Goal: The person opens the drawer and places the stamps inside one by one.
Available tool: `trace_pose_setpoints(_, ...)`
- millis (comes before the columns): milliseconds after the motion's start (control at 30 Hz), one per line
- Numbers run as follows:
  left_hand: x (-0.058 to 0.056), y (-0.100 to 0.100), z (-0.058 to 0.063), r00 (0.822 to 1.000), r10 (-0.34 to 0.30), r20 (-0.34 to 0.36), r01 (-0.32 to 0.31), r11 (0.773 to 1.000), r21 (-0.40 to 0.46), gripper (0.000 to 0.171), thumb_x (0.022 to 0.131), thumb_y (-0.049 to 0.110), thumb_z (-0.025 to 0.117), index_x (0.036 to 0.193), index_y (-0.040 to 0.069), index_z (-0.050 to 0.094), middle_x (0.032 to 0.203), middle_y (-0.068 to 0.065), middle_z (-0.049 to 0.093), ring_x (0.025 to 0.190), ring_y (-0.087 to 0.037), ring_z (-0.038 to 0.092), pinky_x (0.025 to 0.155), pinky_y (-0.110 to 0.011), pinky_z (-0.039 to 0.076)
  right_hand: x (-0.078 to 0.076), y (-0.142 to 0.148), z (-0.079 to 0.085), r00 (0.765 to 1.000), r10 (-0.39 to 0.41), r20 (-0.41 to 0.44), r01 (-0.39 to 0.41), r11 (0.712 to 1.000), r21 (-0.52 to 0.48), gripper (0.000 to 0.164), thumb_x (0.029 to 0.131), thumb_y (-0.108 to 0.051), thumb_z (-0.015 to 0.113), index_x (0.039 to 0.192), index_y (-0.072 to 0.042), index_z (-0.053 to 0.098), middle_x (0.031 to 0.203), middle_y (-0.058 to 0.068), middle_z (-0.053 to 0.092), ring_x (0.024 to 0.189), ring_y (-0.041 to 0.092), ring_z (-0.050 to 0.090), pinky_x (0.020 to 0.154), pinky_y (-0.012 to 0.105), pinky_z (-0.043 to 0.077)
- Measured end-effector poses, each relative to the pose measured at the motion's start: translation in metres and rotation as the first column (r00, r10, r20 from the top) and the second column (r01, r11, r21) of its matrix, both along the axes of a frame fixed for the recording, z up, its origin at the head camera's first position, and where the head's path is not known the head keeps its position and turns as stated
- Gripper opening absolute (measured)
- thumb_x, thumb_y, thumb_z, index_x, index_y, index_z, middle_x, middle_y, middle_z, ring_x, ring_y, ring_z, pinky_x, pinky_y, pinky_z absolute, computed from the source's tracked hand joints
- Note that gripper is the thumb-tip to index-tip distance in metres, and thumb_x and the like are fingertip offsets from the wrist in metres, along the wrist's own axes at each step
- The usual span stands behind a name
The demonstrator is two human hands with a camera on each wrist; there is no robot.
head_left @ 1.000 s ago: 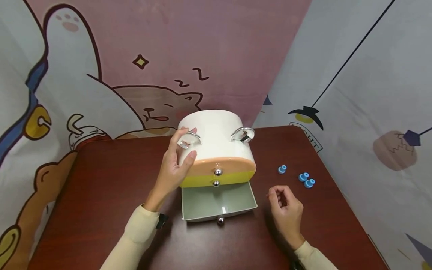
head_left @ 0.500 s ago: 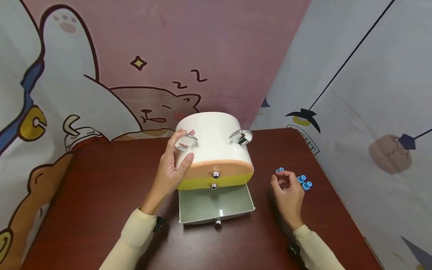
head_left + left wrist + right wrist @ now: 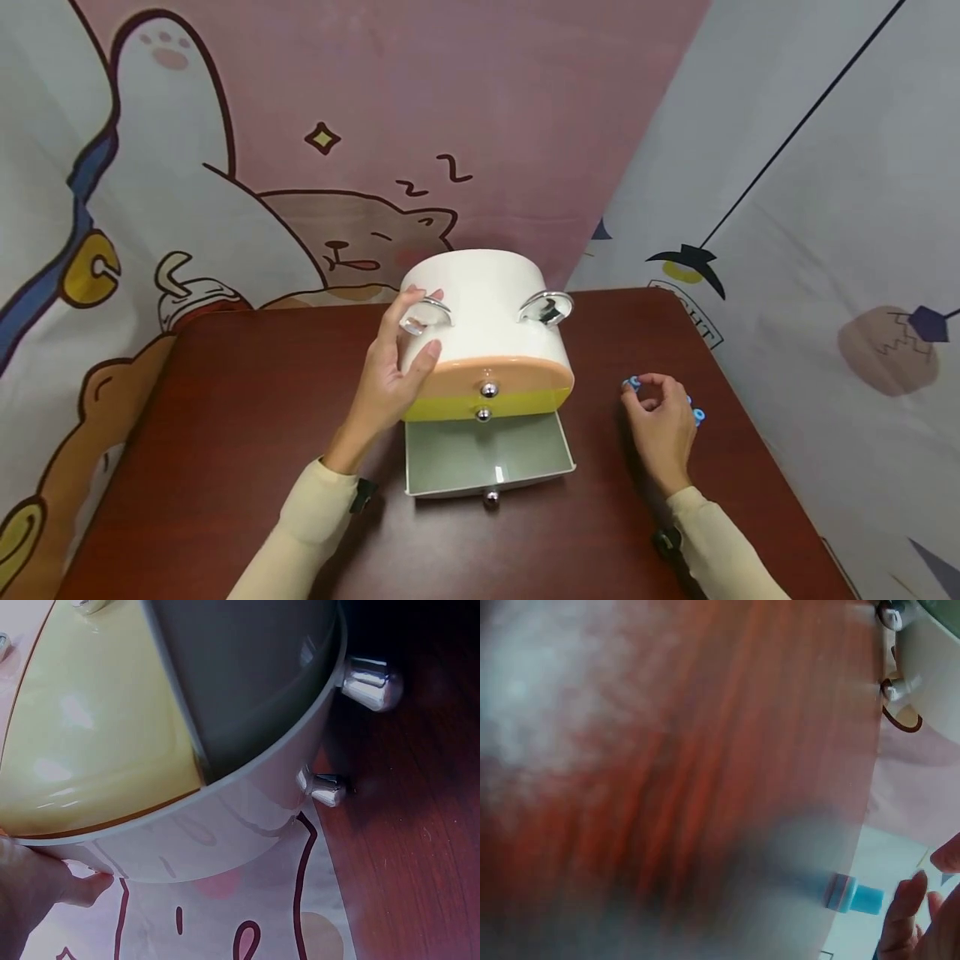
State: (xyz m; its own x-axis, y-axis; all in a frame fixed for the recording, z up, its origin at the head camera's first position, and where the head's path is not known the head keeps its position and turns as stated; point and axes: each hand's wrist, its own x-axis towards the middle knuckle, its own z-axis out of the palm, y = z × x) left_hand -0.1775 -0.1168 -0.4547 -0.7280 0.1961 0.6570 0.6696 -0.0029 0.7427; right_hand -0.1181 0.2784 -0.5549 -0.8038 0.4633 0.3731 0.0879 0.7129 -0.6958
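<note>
A small white storage box with drawers [image 3: 480, 308] stands on the table. It has an orange upper front, a yellow middle front and two silver ear-shaped loops. Its lowest, grey-green drawer [image 3: 487, 454] is pulled out. My left hand [image 3: 386, 375] grips the box's left side, thumb near the front edge and fingers around the left loop. To the right, my right hand [image 3: 663, 425] is by a small blue stepped piece [image 3: 632, 383]. In the right wrist view a gap shows between its parted thumb and fingers and that blue piece [image 3: 853, 892]. Another blue piece [image 3: 698, 417] is partly hidden behind the hand.
The dark red-brown table [image 3: 247, 433] extends on both sides of the box. Printed cloth [image 3: 525, 108] with cartoon animals hangs close behind it, and a grey cloth [image 3: 810, 250] borders the right edge. Silver knobs [image 3: 491, 498] jut from the drawer fronts.
My right hand has moved right and away from me, to the nearest blue piece, and covers part of the others. The left hand keeps its hold on the box.
</note>
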Motion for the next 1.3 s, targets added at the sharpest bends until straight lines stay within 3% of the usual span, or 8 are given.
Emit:
trace_pose_setpoints(300,0.001,0.000,0.001,1.000,0.008,0.007,-0.008,1.000,-0.007,0.062,0.102,0.004,0.064,0.160,0.009,0.042,0.157,-0.014,0.060,0.148,-0.031,0.052,0.119,-0.039,0.037,-0.007,0.005,-0.001,0.996,-0.026,0.087,0.027,1.000,-0.014,0.035,0.099,-0.028,0.079,0.118,0.000,0.070,0.104,0.022,0.066,0.089,0.038,0.067,0.084,0.051,0.044)
trace_pose_setpoints(600,-0.003,0.006,0.000,1.000,0.015,-0.011,-0.015,1.000,-0.026,0.061,0.104,0.014,0.064,0.161,0.010,0.041,0.158,-0.010,0.059,0.150,-0.031,0.050,0.124,-0.045,0.032,-0.009,0.020,0.002,0.989,-0.020,0.147,0.009,0.997,0.071,0.031,0.097,-0.027,0.080,0.112,0.000,0.073,0.109,0.024,0.077,0.091,0.045,0.069,0.078,0.060,0.048)
trace_pose_setpoints(867,0.001,-0.004,0.001,1.000,0.019,-0.004,-0.019,0.999,-0.027,0.063,0.102,0.006,0.064,0.160,0.008,0.041,0.157,-0.013,0.060,0.149,-0.031,0.050,0.121,-0.040,0.035,-0.015,0.012,-0.007,0.987,0.015,0.162,-0.026,0.998,0.066,0.023,0.094,-0.020,0.084,0.108,-0.004,0.075,0.098,0.020,0.080,0.085,0.041,0.072,0.072,0.053,0.050)
trace_pose_setpoints(1067,0.000,-0.004,0.002,1.000,-0.006,-0.002,0.006,1.000,-0.012,0.063,0.102,0.002,0.063,0.160,0.007,0.041,0.158,-0.014,0.059,0.148,-0.032,0.051,0.118,-0.038,0.038,-0.020,0.013,-0.003,0.992,-0.004,0.128,-0.007,0.996,0.085,0.023,0.091,-0.018,0.085,0.106,-0.005,0.073,0.089,0.017,0.074,0.079,0.034,0.070,0.071,0.047,0.047)
trace_pose_setpoints(1300,0.001,0.000,0.001,1.000,0.002,0.011,-0.002,1.000,-0.002,0.063,0.102,0.003,0.063,0.161,0.008,0.042,0.157,-0.013,0.059,0.148,-0.031,0.051,0.120,-0.038,0.037,-0.031,0.016,-0.001,0.991,0.051,0.125,-0.062,0.995,0.083,0.020,0.095,-0.016,0.083,0.108,-0.005,0.074,0.087,0.013,0.072,0.074,0.029,0.067,0.071,0.042,0.046)
